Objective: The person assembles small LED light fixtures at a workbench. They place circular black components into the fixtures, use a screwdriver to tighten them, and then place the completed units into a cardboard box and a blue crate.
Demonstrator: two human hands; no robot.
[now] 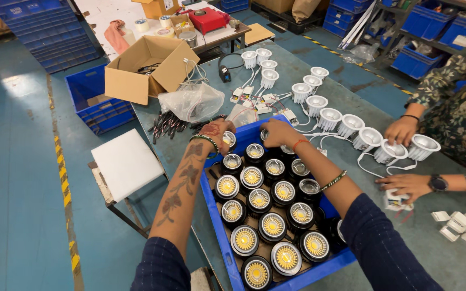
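Note:
A blue plastic crate (218, 215) on the grey table holds several round black lamp units with yellow centres (259, 199). Both my arms reach to the crate's far end. My left hand (216, 129) rests on a lamp unit (228, 139) in the far left corner. My right hand (278, 132) lies over the units at the far middle, fingers curled down on one (286, 149). Whether either hand fully grips its unit is hidden by the fingers.
White lamp housings (330, 117) with wires curve across the table beyond the crate. Another person's hands (403, 129) work on them at the right. An open cardboard box (146, 67), a plastic bag (192, 101), small white parts (462, 223) and a white stool (127, 161) surround the crate.

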